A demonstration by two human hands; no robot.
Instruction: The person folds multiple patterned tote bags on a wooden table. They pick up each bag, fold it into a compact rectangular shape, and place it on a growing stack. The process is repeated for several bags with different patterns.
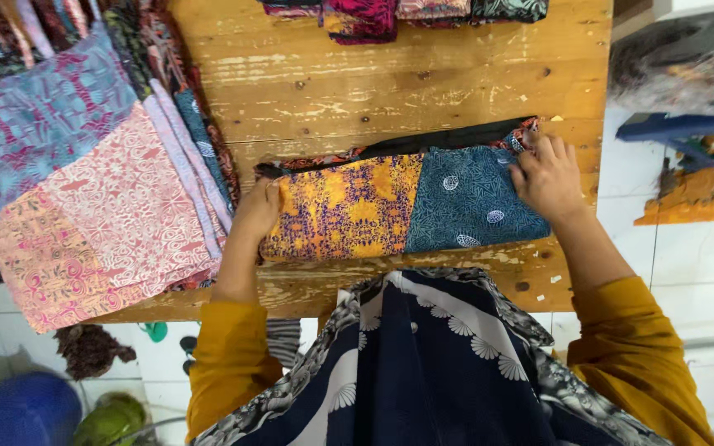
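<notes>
Two colours make up the folded patchwork cloth [402, 206] at the frame's centre, orange-yellow and teal, lying on the wooden table [390, 74]. Your left hand [256, 211] grips its left end, fingers curled under. Your right hand [547, 177] rests on its upper right corner, fingers pressed together. Stacked patterned fabrics [92, 182] fill the left.

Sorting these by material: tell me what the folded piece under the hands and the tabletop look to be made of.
Folded patchwork piece: apparently thin printed cotton-like cloth, matte; soft creased edges, orange and teal batik-style panels. Tabletop: bare wooden planks, worn pale finish; grain, knots and scuffs show.
</notes>
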